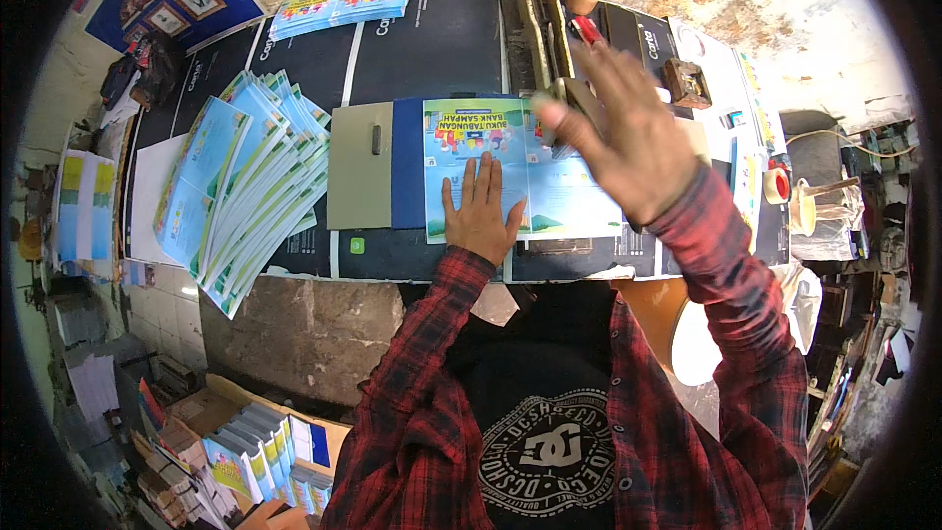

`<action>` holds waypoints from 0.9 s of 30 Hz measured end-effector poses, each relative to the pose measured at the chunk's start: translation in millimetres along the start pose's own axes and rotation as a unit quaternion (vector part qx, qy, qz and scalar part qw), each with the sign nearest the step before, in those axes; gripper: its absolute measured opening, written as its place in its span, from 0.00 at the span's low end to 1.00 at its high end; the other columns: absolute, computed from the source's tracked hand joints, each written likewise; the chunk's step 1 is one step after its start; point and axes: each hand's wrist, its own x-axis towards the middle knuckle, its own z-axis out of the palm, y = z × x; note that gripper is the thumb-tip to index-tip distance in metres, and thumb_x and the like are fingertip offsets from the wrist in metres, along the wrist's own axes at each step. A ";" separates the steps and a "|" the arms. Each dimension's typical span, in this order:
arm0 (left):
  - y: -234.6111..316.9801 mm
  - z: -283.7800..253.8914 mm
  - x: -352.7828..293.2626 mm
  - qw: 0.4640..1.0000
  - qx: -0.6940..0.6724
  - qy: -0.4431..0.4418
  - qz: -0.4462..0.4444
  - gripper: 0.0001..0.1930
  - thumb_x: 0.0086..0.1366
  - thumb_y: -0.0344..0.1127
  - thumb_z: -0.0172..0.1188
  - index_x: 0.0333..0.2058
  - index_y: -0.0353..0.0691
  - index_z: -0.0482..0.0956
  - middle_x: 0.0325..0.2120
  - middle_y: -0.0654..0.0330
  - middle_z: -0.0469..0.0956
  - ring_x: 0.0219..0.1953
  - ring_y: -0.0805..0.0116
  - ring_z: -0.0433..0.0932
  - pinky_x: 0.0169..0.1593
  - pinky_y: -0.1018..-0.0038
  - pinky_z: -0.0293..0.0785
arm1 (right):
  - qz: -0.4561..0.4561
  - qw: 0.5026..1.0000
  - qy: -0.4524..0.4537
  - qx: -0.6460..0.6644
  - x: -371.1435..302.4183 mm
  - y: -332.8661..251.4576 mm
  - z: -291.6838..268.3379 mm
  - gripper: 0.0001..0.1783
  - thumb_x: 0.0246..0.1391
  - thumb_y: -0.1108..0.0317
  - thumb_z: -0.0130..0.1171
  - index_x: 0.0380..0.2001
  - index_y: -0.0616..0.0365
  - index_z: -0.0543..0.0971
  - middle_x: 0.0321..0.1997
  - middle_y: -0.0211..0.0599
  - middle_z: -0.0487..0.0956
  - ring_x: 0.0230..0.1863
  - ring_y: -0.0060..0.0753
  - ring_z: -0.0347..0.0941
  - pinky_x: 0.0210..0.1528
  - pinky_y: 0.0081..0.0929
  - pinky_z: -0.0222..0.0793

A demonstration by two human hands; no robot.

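Note:
A printed light-blue cover sheet with coloured drawings lies spread on a grey and blue board at the table's middle. My left hand rests flat on the sheet's left half, fingers stretched out. Over the sheet's right side hovers my right hand, slightly blurred, its thumb apart from the extended fingers; I see nothing in its grasp. It hides part of the sheet and of a dark, wood-edged piece behind the thumb. A small dark bar sits on the board's grey left part.
A fanned stack of printed sheets covers the table's left, overhanging the front edge. Another pile lies at the back. Upright wooden slats, a small wooden block and a tape roll stand right. A booklet box sits lower left.

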 end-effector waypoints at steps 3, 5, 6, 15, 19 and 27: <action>1.2 0.9 0.8 1.000 -0.018 0.015 -0.003 0.37 0.67 0.57 0.49 0.66 0.38 0.60 0.69 0.55 0.56 0.71 0.57 0.52 0.69 0.44 0.41 | 0.052 0.992 -0.104 0.042 -25.6 -10.8 14.3 0.47 0.59 0.33 0.46 0.61 0.71 0.65 0.61 0.69 0.68 0.64 0.68 0.64 0.61 0.52 0.65; 0.0 0.8 -4.1 1.000 -0.022 0.016 -0.004 0.37 0.66 0.57 0.50 0.66 0.38 0.61 0.69 0.54 0.57 0.71 0.56 0.52 0.69 0.44 0.41 | 0.068 0.988 -0.134 0.037 -50.2 -13.8 32.9 0.47 0.57 0.36 0.52 0.65 0.66 0.61 0.68 0.65 0.60 0.68 0.67 0.58 0.63 0.51 0.63; 0.9 0.8 -3.8 1.000 -0.025 0.013 -0.004 0.37 0.65 0.56 0.51 0.66 0.38 0.61 0.69 0.54 0.57 0.71 0.56 0.52 0.69 0.44 0.41 | 0.064 0.991 -0.116 0.018 -61.2 -16.5 40.8 0.47 0.56 0.38 0.54 0.66 0.64 0.60 0.69 0.64 0.58 0.69 0.66 0.55 0.64 0.51 0.62; -0.6 -2.0 -2.0 0.999 -0.043 0.004 -0.006 0.37 0.65 0.54 0.53 0.65 0.37 0.61 0.68 0.53 0.57 0.71 0.55 0.51 0.69 0.44 0.39 | 0.081 0.996 -0.044 0.003 -97.0 -24.9 99.4 0.53 0.47 0.46 0.66 0.70 0.60 0.55 0.73 0.61 0.51 0.75 0.65 0.42 0.69 0.55 0.53; -0.8 -0.4 0.4 0.999 -0.029 0.014 -0.006 0.36 0.66 0.56 0.52 0.65 0.37 0.62 0.69 0.54 0.57 0.71 0.56 0.52 0.70 0.47 0.40 | 0.107 0.964 -0.085 0.226 -60.0 -0.7 31.6 0.47 0.51 0.52 0.65 0.67 0.63 0.59 0.68 0.62 0.60 0.69 0.60 0.59 0.68 0.43 0.58; -19.5 -34.1 53.1 0.992 -0.095 0.037 0.076 0.44 0.55 0.66 0.61 0.60 0.37 0.67 0.59 0.48 0.65 0.64 0.45 0.60 0.65 0.47 0.53 | 0.357 0.837 -0.026 0.413 -85.2 123.5 51.5 0.33 0.63 0.55 0.57 0.62 0.68 0.65 0.46 0.42 0.79 0.44 0.27 0.76 0.46 0.22 0.71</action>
